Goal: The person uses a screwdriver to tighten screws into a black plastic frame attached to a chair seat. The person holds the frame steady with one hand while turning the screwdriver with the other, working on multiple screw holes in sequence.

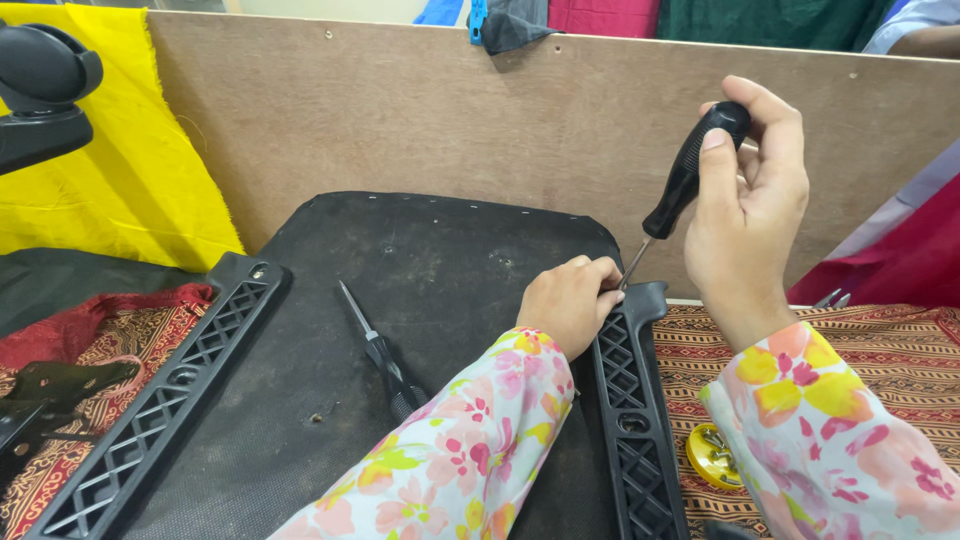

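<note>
A black chair seat base [420,290] lies upside down in front of me, with a black lattice rail [630,400] along its right side and another lattice rail [170,390] on the left. My right hand [750,210] grips the black handle of a screwdriver [690,175], held tilted with its tip down at the top end of the right rail. My left hand [568,300] rests on that rail's top end, fingers closed around the screwdriver's tip. A second screwdriver [385,355] lies on the seat base beside my left forearm.
A brown board [450,120] stands upright behind the seat base. Yellow cloth [120,170] hangs at the left, and patterned red cloth [900,340] covers the surface. A small yellow lid with screws [712,455] sits at the right. A black metal bracket [50,385] lies at the far left.
</note>
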